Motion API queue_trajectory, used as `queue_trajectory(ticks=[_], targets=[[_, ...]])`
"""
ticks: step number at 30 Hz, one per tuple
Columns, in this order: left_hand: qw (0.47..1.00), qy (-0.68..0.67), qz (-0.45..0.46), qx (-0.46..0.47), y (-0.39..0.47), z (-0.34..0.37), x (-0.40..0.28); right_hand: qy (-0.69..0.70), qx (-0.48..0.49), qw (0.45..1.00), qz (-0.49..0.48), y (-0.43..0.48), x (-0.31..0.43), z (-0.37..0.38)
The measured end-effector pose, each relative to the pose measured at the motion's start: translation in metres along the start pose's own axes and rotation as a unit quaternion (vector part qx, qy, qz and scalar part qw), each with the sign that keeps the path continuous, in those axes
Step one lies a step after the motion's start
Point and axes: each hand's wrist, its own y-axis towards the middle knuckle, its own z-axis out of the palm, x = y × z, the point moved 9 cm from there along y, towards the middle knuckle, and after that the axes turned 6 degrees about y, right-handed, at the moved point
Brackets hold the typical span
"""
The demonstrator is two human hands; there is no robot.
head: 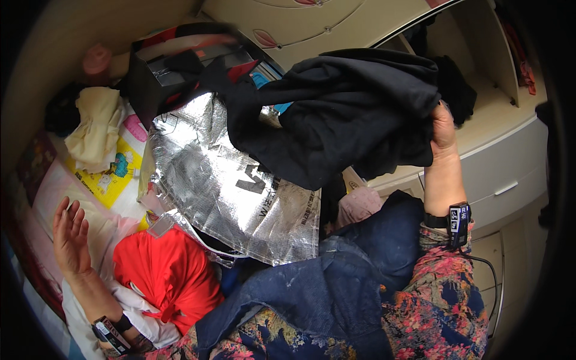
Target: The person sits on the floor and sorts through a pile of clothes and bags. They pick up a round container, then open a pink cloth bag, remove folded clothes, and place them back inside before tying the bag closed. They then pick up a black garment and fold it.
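My right hand [443, 126] grips a bunched black garment [346, 108] at its right end and holds it raised. The garment stretches left over a silver foil bag [202, 166] with black print. Palm up and empty, my left hand [72, 236] has its fingers slightly apart at the left, above pale bedding. Near it lies a red cloth bundle [166, 270], beside white fabric [139, 310]. Dark blue denim [315, 288] rests across my lap, below the foil bag.
A dark open box [148, 81] stands behind the foil bag. Cream folded cloth [96, 126] lies at the left, near a pink bottle [97, 60]. To the right is an open cabinet [495, 117] with dark clothing inside and drawers below. A pink cloth [358, 204] lies beyond the denim.
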Motion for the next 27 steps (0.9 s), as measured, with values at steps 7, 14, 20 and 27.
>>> queue_trajectory(ticks=[7,14,20,27], targets=[[1.000,-0.003,-0.001,-0.006,0.001,0.002,0.000,-0.014,0.002,1.000,-0.019,-0.007,0.006,-0.002],[0.999,-0.004,0.010,-0.035,-0.007,0.019,-0.010,0.006,0.005,1.000,-0.022,-0.013,0.005,-0.007],[0.999,0.022,0.012,-0.038,-0.011,0.034,-0.015,0.032,-0.045,0.998,0.001,-0.044,0.014,-0.035],[0.973,0.217,0.074,-0.009,0.004,0.036,-0.006,0.017,-0.091,0.995,-0.039,-0.122,0.056,-0.118]])
